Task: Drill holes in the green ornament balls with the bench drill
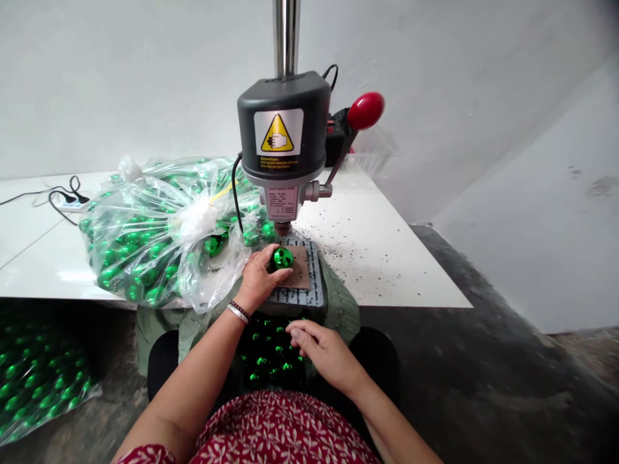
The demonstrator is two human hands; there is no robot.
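Note:
My left hand [258, 276] grips a shiny green ball [283, 258] between thumb and fingers. The ball rests at the brown board [300, 270] on the metal base [316, 283] of a drill press [284, 132], just below its chuck [283, 228]. Dark patches show on the ball; whether they are holes or reflections I cannot tell. Lower down, my right hand [322, 351] hovers with loosely curled fingers, nothing visible in them. Beneath it, over my lap, several green balls [271, 361] lie in a dark space whose container is hard to make out.
A clear plastic bag [193, 222] full of green balls lies on the white table [387, 270], left of the press. Another bag [39, 367] sits low at left. The red-knobbed lever [366, 111] juts right. Dark shavings and a power strip [72, 206] are on the table.

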